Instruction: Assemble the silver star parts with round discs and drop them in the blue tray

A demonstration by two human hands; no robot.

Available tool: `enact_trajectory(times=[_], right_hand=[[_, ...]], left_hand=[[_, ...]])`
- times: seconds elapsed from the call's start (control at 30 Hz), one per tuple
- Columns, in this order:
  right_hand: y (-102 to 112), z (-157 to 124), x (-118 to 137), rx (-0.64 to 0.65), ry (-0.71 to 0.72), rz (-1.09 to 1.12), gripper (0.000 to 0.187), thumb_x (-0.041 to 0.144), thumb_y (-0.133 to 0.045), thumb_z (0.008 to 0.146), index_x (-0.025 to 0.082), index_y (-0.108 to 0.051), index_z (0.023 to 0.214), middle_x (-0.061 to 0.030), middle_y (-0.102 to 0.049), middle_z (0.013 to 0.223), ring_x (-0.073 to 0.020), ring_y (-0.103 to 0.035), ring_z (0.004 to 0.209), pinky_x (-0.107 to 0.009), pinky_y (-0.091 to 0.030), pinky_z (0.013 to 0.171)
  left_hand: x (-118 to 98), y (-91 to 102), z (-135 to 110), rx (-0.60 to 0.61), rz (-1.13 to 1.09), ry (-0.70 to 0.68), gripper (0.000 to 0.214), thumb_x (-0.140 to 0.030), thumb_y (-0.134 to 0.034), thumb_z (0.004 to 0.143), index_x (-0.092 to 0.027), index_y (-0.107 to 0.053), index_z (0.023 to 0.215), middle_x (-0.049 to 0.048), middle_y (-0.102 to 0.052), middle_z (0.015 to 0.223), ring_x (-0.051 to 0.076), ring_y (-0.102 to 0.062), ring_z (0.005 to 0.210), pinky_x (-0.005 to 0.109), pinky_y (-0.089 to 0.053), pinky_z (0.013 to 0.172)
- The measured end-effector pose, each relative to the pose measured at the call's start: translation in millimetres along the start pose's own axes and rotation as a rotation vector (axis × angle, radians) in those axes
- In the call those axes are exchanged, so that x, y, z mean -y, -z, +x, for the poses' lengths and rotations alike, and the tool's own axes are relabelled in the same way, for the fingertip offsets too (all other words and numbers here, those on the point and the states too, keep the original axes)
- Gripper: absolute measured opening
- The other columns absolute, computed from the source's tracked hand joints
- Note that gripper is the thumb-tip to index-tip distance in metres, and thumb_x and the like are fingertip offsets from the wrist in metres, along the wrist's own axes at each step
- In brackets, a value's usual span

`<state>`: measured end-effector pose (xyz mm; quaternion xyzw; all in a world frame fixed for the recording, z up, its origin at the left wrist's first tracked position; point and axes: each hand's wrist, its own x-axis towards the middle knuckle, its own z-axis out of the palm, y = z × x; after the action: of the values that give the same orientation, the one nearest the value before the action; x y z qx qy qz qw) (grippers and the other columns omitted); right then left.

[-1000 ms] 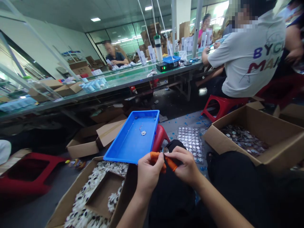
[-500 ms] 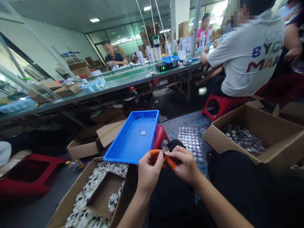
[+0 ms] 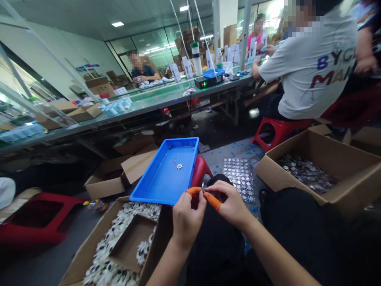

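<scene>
My left hand [image 3: 186, 216] and my right hand [image 3: 228, 204] meet over my lap, both with orange finger cots on the fingertips. Together they pinch a small round shiny part [image 3: 203, 186], mostly hidden between the fingertips. Just beyond the hands a blue plastic tray [image 3: 154, 186] rests on a red stool [image 3: 201, 171]; one small star-shaped part with thin wires [image 3: 179, 165] lies in it.
A cardboard box of white star-shaped parts [image 3: 119, 238] stands at the lower left. Another cardboard box of shiny parts [image 3: 309, 174] stands at the right, a sheet of parts [image 3: 239, 176] on the floor. Seated people work at a long green bench [image 3: 149, 99] behind.
The small part was held up and visible between the fingertips; now both hands have pinched closer around it, hiding most of it. The hands stay over my lap.
</scene>
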<state>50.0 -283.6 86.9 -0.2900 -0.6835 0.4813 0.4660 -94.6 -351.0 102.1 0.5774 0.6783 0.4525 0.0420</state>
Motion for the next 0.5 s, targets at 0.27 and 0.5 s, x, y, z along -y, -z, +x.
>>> enact_trajectory(times=[0.27,0.5], right_hand=[[-4.1,-3.4,3.7,-0.044,0.019,-0.047,0.008,0.025,-0.064,0.088,0.018,-0.069,0.089,-0.0036,-0.057,0.078,-0.0133,-0.051,0.063,-0.025,-0.040,0.052],[-2.6,-4.4,2.3,-0.028,-0.087,0.127,0.012,0.029,-0.065,0.087,0.017,-0.064,0.086,-0.0019,-0.055,0.076,-0.0124,-0.048,0.063,-0.024,-0.040,0.055]], left_hand=[[6.3,-5.1,-4.1,0.029,0.096,-0.137,0.018,-0.032,-0.059,0.094,-0.017,-0.067,0.100,0.0069,-0.071,0.086,0.019,-0.068,0.073,0.028,-0.051,0.068],[1.1,-3.1,-2.2,0.061,-0.057,0.101,0.021,-0.035,-0.060,0.094,-0.017,-0.068,0.101,0.0065,-0.071,0.087,0.019,-0.068,0.076,0.029,-0.052,0.072]])
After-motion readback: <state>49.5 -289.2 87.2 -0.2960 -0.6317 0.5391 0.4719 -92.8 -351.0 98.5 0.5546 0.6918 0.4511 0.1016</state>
